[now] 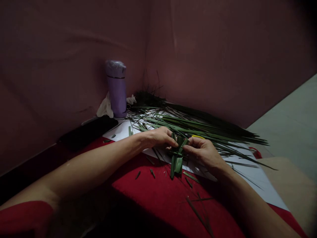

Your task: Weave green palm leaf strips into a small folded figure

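Between my two hands is a small piece woven from green leaf strips (pixel 177 162), with folded ends hanging down over the red cloth. My left hand (pixel 163 137) grips its upper left side, thumb pressed against the strips. On the right, my right hand (pixel 201 150) pinches a leaf strip at the piece's upper right edge. Long green leaves (pixel 198 127) lie in a spread pile just behind both hands. Partly hidden among them, a yellow-handled tool (pixel 197 136) shows beyond my right hand; its kind I cannot make out.
A purple bottle (pixel 117 92) stands by the wall, with crumpled white tissue (pixel 106 106) beside it. A dark flat object (pixel 88 132) lies to its left. White paper (pixel 262 185) lies under the leaves. Cut leaf scraps (pixel 152 173) are scattered on the red cloth (pixel 141 195). Pinkish walls close off the back.
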The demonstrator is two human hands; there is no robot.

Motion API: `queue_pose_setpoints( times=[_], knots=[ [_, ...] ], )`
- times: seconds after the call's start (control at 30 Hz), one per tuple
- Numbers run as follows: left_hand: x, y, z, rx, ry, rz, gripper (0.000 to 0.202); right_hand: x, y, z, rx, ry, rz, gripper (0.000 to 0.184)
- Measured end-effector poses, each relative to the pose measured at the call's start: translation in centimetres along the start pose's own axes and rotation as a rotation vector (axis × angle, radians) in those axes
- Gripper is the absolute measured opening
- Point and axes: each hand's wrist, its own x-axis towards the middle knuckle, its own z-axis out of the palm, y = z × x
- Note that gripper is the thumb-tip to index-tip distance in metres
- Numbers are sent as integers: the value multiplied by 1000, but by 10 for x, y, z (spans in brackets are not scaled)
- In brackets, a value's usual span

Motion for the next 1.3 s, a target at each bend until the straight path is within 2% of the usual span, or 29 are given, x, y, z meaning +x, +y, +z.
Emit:
queue_pose_setpoints(
  times=[0.17, 0.5, 0.7, 0.83, 1.3],
  knots=[
    [-1, 3, 1, 24, 27, 4, 12, 0, -3, -1, 26, -12, 38, 29],
    [-2, 2, 3, 16, 1, -14, 12, -1, -6, 0, 65, -17, 40, 29],
    [-2, 1, 1, 27, -74, 6, 14, -1, -10, -3, 66, -51, 85, 28],
    [-2, 1, 0, 69, -76, 36, 14, -3, -12, -4, 78, -96, 89, 27],
    [-3, 1, 3, 21, -87, 31, 10, -2, -11, 0, 105, -76, 81, 28]
  ],
)
